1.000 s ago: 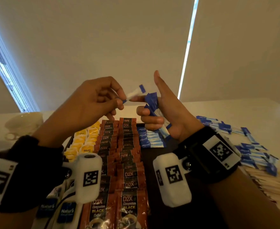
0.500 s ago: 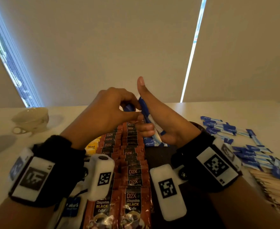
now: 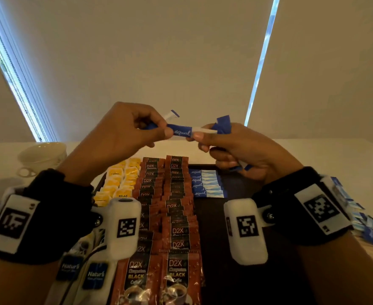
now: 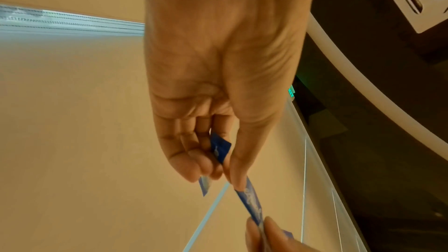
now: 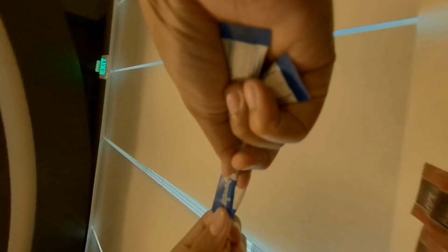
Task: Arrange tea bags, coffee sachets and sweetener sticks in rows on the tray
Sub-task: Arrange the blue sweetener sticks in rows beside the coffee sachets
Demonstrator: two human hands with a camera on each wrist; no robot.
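Pale roller blinds fill the background of the head view; below them your bench (image 3: 346, 155) carries the dark tray (image 3: 236, 216). Done so far, by my reading: tea bags (image 3: 119, 183) in yellow rows at the tray's left, coffee sachets (image 3: 170, 205) in two long rows down the middle, and a short row of sweetener sticks (image 3: 206, 183) begun at the far right. The tray's right side below that row shows bare, so the sweetener row looks barely started. Loose blue sticks (image 3: 357, 216) lie on the bench right of the tray, waiting. A cup (image 3: 42, 155) sits far left. Your left hand (image 3: 119, 133) and right hand (image 3: 242, 148) are raised above the tray, both pinching one "equal" stick (image 3: 182, 132) end to end.

Left wrist view: the left grip is thumb against curled fingers, pinching that stick (image 4: 249, 200); a second blue piece (image 4: 219, 149) is tucked in the fingers.

Right wrist view: the right grip is curled around a held bundle (image 5: 247, 55) of sticks in the palm, while thumb and forefinger pinch the shared stick (image 5: 225, 194).

Judgement: tea and coffee appear finished; most sweetener placement is left.
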